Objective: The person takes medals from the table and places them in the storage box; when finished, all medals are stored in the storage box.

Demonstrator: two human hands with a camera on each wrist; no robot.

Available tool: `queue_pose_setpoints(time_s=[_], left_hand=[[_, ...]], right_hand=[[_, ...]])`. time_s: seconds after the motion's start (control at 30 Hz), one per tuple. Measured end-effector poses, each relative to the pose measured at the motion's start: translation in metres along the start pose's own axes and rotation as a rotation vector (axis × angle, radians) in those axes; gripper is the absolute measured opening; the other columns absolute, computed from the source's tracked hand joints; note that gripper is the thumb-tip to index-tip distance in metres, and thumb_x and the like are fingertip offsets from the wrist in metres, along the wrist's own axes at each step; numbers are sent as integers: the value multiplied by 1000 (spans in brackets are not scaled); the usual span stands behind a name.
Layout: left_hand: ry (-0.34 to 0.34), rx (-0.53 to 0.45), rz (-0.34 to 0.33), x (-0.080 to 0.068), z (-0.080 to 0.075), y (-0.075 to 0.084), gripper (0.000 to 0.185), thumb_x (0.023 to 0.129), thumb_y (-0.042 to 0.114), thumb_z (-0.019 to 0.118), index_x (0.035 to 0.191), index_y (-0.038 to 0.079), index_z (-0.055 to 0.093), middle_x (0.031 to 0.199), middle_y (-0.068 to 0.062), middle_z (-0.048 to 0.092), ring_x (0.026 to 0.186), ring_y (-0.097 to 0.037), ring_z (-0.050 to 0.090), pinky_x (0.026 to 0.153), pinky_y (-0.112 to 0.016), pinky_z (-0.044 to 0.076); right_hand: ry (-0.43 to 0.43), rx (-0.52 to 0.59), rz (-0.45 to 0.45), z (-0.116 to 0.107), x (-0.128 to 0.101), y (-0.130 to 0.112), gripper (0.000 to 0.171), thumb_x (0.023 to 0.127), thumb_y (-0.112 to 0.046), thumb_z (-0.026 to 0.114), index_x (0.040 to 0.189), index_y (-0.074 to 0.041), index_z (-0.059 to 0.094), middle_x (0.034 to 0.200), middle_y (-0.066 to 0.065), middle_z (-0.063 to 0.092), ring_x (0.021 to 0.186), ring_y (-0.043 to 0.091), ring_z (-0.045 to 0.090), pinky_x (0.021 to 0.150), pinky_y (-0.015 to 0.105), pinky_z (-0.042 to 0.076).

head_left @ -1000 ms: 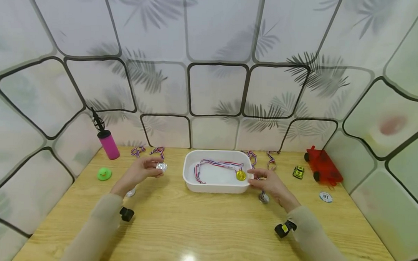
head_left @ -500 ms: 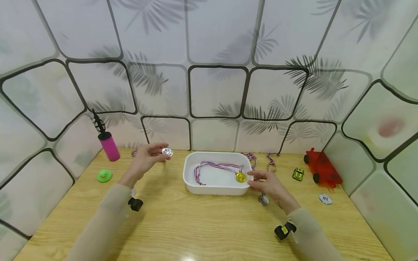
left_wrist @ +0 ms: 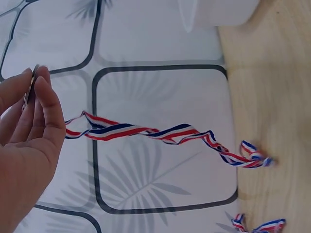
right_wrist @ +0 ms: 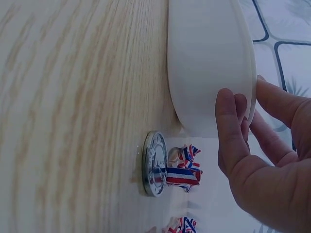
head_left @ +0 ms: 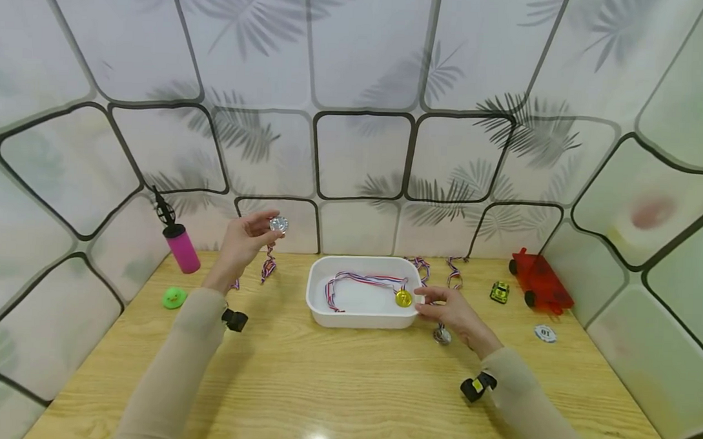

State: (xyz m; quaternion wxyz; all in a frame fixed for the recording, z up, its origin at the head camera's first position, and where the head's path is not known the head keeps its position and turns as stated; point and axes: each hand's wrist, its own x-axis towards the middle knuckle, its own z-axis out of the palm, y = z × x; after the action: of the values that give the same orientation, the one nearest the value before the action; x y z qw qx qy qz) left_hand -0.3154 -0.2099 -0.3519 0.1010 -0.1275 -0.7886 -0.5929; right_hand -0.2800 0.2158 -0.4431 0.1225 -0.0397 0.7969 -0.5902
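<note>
the left hand (head_left: 241,241) pinches a silver medal (head_left: 278,225) in its fingers above the surface (head_left: 334,387), its striped ribbon (left_wrist: 160,134) trailing down, while the right hand (head_left: 450,309) grips the white tub (head_left: 356,320) rim beside a gold medal (head_left: 403,298).

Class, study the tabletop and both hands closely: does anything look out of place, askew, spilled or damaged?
Nothing looks spilled or damaged. The left hand pinches a silver medal held up, its ribbon trailing to the table. The right hand holds the white tub rim; a gold medal lies inside.
</note>
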Motion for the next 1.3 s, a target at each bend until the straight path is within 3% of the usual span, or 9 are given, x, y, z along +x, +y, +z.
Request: queue_pose_setpoints(time_s=[0.2, 0.27, 0.33, 0.67, 0.8, 0.9, 1.03, 1.3], left_hand=[[80, -25, 91, 10, 8, 15, 46, 93, 10, 67, 136, 3, 56, 105, -7, 69, 84, -6, 63, 70, -21, 56], [99, -59, 120, 13, 13, 20, 45, 92, 7, 67, 135, 2, 56, 105, -6, 69, 87, -5, 63, 72, -21, 56], [110, -101, 151, 16, 17, 25, 44, 91, 4, 68, 133, -1, 57, 99, 3, 69, 87, -5, 63, 71, -18, 56], [99, -203, 257, 29, 36, 61, 41, 90, 1, 69, 130, 1, 61, 93, 7, 69, 81, -6, 62, 67, -18, 53], [94, -254, 302, 33, 43, 76, 42, 88, -3, 69, 128, -5, 59, 88, 8, 68, 77, -6, 61, 65, -20, 53], [79, -287, 329, 34, 47, 81, 42, 87, -6, 68, 128, -10, 57, 88, 7, 69, 79, -6, 62, 65, -20, 53], [32, -320, 334, 31, 54, 83, 40, 87, -9, 67, 126, -8, 59, 91, 5, 70, 81, -6, 63, 65, -20, 54], [-117, -253, 243, 24, 67, 80, 36, 89, -5, 66, 125, -4, 62, 92, 6, 71, 76, -10, 65, 66, -23, 55]], right_hand=[[5, 0, -2, -1, 0, 1, 46, 92, -6, 67, 133, 8, 54, 99, 8, 50, 91, 16, 53, 81, 27, 59], [8, 1, 0, -1, -1, 0, 45, 91, -5, 67, 133, 7, 55, 99, 8, 50, 91, 16, 53, 82, 28, 59], [9, -2, 5, 0, -2, -1, 45, 92, -5, 67, 133, 7, 55, 100, 9, 50, 91, 16, 53, 83, 29, 59], [8, -1, -1, -2, -3, -2, 47, 92, -6, 67, 134, 8, 54, 97, 8, 50, 88, 15, 54, 83, 32, 60], [-1, 1, -6, -3, -3, -2, 47, 92, -5, 67, 134, 8, 53, 96, 7, 49, 86, 14, 54, 85, 34, 59], [3, -5, -6, -3, -3, -2, 47, 91, -6, 68, 134, 8, 54, 96, 7, 50, 88, 15, 53, 83, 33, 60], [9, -11, -8, -1, -2, 0, 46, 91, -7, 68, 133, 7, 55, 98, 8, 51, 90, 16, 53, 81, 29, 60], [5, -19, -15, 0, -1, 2, 45, 92, -6, 67, 133, 7, 55, 97, 7, 52, 87, 14, 54, 82, 31, 60]])
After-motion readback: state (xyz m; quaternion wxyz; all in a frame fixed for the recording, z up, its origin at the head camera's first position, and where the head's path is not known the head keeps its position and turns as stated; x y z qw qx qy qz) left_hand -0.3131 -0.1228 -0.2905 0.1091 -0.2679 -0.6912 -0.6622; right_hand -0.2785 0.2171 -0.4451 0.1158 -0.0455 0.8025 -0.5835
